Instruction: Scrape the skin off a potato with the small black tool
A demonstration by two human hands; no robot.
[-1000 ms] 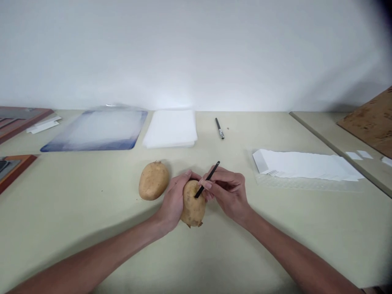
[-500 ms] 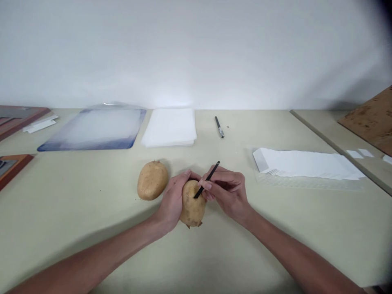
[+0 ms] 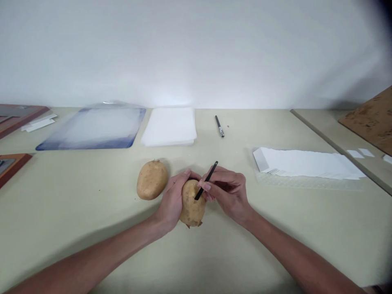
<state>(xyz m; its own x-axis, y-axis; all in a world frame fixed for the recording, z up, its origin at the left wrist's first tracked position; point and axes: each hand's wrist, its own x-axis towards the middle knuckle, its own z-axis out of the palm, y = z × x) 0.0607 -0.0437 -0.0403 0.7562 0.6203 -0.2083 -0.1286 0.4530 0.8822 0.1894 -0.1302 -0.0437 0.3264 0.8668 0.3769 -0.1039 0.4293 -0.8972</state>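
"At the middle of the pale table, what do we see changed since the previous frame?"

"Very little. We record the black tool standing slightly steeper, its upper end a touch farther left; its tip remains at the upper face of the held potato."

"And the hands?"

"We note the left hand curved around the potato's left and far sides, fingers partly hidden, forearm entering from lower left. The right hand pinches the tool between thumb and fingers, pen-fashion, remaining fingers curled under, forearm from lower right."

"Where is the potato, exactly?"

"Between both hands, brown sprouts toward us. Whether it touches the table, we cannot tell. A second potato rests just left of the left hand; a black pen lies farther back."
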